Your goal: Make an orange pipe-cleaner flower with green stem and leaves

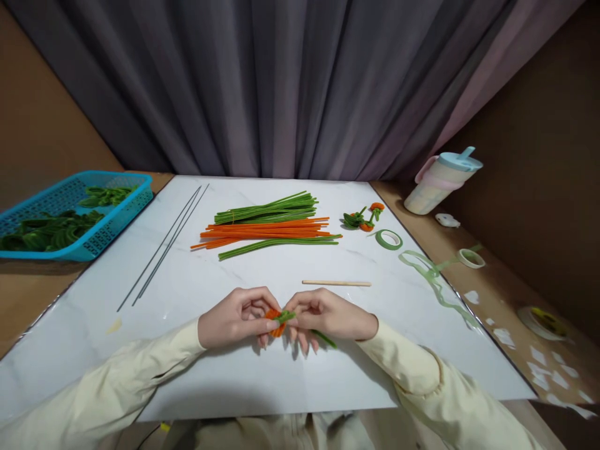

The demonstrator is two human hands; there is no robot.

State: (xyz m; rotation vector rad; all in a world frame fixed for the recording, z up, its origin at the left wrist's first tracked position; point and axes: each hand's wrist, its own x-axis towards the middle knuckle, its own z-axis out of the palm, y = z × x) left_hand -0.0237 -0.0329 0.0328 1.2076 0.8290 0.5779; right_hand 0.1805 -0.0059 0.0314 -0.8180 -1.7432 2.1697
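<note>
Close to the table's front, my left hand pinches a small orange pipe-cleaner flower between thumb and fingers. My right hand closes on a green pipe cleaner, which lies against the flower; its loose end sticks out below the palm. The fingertips of both hands almost meet at the piece. Just beyond them a thin wooden stick lies flat. Farther back are bundles of green pipe cleaners and orange pipe cleaners. Several finished-looking orange and green pieces lie at the back right.
A blue basket with green curled pieces stands at the left. Thin dark wires lie beside it. On the right are green tape, a loose tape strip, a tumbler, another tape roll and paper scraps.
</note>
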